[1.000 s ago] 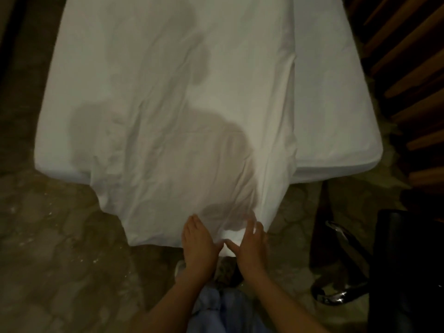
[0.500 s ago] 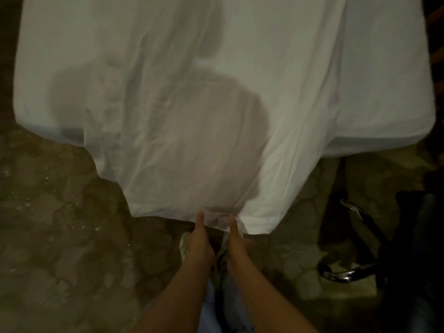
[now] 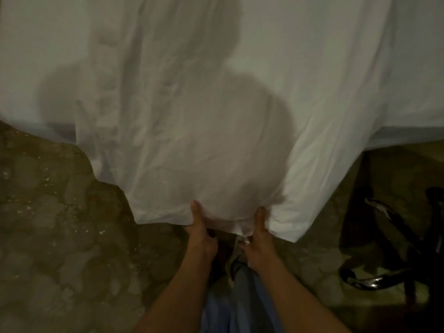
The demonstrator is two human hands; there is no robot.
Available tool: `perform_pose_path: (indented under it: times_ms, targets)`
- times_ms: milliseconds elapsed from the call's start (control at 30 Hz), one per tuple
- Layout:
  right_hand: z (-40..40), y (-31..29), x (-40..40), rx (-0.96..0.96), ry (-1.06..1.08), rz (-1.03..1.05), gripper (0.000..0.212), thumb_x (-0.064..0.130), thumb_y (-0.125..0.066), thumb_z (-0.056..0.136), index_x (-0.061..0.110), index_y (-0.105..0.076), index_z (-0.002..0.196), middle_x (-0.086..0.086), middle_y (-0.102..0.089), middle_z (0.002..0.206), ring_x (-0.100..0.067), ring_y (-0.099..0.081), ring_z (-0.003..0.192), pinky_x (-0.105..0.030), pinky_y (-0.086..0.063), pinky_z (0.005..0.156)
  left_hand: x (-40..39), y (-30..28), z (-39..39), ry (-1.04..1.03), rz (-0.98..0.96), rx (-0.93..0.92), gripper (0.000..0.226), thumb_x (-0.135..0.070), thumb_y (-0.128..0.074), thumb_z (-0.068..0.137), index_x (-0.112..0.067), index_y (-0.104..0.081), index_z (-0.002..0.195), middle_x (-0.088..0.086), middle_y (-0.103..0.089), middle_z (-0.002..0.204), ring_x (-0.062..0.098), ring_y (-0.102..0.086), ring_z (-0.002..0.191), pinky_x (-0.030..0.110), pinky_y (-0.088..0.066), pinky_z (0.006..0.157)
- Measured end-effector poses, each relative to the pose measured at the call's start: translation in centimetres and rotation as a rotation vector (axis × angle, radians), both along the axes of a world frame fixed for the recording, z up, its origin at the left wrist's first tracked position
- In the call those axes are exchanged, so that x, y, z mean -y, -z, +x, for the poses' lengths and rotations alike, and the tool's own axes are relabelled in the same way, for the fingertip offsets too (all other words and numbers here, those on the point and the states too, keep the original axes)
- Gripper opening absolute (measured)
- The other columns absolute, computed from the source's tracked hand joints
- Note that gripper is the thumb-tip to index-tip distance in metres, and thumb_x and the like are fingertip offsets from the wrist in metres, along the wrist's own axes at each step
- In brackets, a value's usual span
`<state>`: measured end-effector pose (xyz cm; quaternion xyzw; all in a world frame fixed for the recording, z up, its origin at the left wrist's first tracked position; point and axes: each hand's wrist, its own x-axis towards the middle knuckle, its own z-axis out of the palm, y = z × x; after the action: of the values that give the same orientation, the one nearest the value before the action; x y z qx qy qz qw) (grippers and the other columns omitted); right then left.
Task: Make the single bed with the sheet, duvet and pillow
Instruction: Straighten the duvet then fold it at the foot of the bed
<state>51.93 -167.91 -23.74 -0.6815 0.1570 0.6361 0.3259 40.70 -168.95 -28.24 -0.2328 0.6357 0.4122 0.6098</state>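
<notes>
The bed (image 3: pixel 420 68) fills the upper frame, and the sheet (image 3: pixel 216 116) lies over it, hanging past its near edge to lower centre. There the left hand (image 3: pixel 200 233) and right hand (image 3: pixel 258 239) grip its hem side by side. A chair base (image 3: pixel 374 280) stands on the floor (image 3: pixel 60 236) at lower right.

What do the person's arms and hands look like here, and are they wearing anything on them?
Both forearms are bare, with no sleeves in view. The left hand and the right hand wear no gloves, and no watch shows on either wrist. It is too dim to tell about rings. Between the arms, blue-grey trousers show.
</notes>
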Motion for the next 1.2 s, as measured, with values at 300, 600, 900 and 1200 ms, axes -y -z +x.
perform_pose_path:
  times_ms: [300, 600, 900, 1200]
  targets:
    - [-1.5, 4.4, -3.5, -0.17, 0.075, 0.208, 0.085, 0.069, -0.044, 0.071, 0.025, -0.038, 0.143, -0.007, -0.045, 0.145, -0.015, -0.064, 0.072, -0.03, -0.053, 0.061, -5.1, -1.0, 0.1, -0.122, 0.051, 0.052, 0.086, -0.073, -0.056, 0.069, -0.026, -0.042, 0.14, 0.004, -0.054, 0.136, 0.027, -0.053, 0.118, 0.04, -0.052, 0.08]
    - [-3.2, 4.1, -6.6, -0.185, 0.148, 0.15, 0.067, 0.07, -0.032, 0.086, 0.022, -0.05, 0.13, -0.004, -0.057, 0.123, -0.03, -0.05, 0.117, -0.04, -0.045, 0.094, -6.8, -3.6, 1.3, -0.222, 0.124, 0.195, 0.064, -0.064, -0.039, 0.088, -0.018, -0.052, 0.13, 0.01, -0.054, 0.134, 0.027, -0.057, 0.096, 0.043, -0.049, 0.083]
    - [-1.8, 3.2, -8.2, -0.239, 0.4, 0.311, 0.026, 0.019, -0.041, 0.097, 0.009, -0.061, 0.111, -0.013, -0.063, 0.108, -0.031, -0.056, 0.102, -0.044, -0.037, 0.105, -6.8, -2.4, 0.2, -0.234, 0.12, 0.136, 0.067, -0.062, -0.052, 0.084, -0.017, -0.05, 0.135, 0.009, -0.059, 0.122, 0.027, -0.058, 0.101, 0.041, -0.052, 0.08]
    - [-1.9, -2.9, -5.3, -0.144, 0.518, 0.222, 0.03, 0.018, -0.042, 0.091, 0.008, -0.057, 0.115, -0.014, -0.062, 0.102, -0.031, -0.057, 0.09, -0.039, -0.047, 0.08, -5.6, -6.1, 1.1, -0.275, 0.168, 0.28, 0.075, -0.073, -0.039, 0.082, -0.02, -0.051, 0.135, 0.009, -0.053, 0.136, 0.031, -0.05, 0.118, 0.047, -0.04, 0.099]
